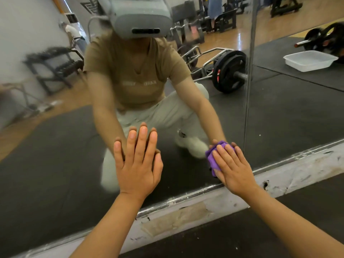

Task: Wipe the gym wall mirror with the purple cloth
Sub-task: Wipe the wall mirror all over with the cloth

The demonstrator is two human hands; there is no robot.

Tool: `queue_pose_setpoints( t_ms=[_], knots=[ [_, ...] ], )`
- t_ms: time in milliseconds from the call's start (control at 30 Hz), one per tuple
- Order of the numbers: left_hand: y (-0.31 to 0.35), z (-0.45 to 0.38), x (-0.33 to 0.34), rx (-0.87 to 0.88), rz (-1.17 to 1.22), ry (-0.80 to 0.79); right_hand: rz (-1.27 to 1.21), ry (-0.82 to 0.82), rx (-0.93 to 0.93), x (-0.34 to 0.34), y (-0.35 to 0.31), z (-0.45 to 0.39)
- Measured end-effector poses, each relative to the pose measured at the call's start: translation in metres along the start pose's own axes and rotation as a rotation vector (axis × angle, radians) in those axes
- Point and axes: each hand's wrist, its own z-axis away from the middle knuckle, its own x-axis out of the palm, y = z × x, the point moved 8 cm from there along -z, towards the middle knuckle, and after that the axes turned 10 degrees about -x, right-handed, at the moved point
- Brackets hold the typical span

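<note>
A gym. The wall mirror [279, 112] reflects a loaded barbell [228, 71] at two o'clock, a dumbbell rack [54, 66] at ten, and black rubber flooring [46, 164].

Black rubber floor mat [242, 237] runs along the foot of the wall. A scuffed white baseboard [290, 171] stands on it below the glass, a worn tan tape patch [175, 219] stuck to its face. White specks lie scattered on the mat.
</note>
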Motion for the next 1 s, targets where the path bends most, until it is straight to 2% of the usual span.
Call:
queue_pose_setpoints(
  t_ms=[267, 400, 500, 633, 767, 933, 1000],
  knots=[
    [0.002, -0.002, -0.007, -0.044, 0.061, -0.03, -0.039, 0.127, 0.129, -0.031, 0.033, -0.076],
    [0.003, -0.009, -0.022, -0.061, 0.119, -0.056, -0.045, 0.133, 0.069, -0.047, 0.044, -0.111],
    [-0.003, -0.014, -0.028, -0.038, 0.065, -0.054, -0.037, 0.099, 0.017, -0.058, 0.055, -0.142],
    [-0.018, -0.037, -0.036, -0.109, 0.021, -0.026, -0.011, 0.085, 0.015, -0.081, 0.074, -0.194],
    [-0.03, -0.068, -0.04, -0.12, 0.012, -0.044, -0.029, 0.171, 0.097, -0.114, 0.095, -0.258],
    [-0.042, -0.082, -0.046, -0.095, 0.001, -0.043, -0.072, 0.344, 0.312, -0.141, 0.106, -0.322],
    [-0.043, -0.082, -0.046, -0.084, -0.019, -0.039, -0.045, 0.304, 0.218, -0.134, 0.085, -0.324]
  ],
)
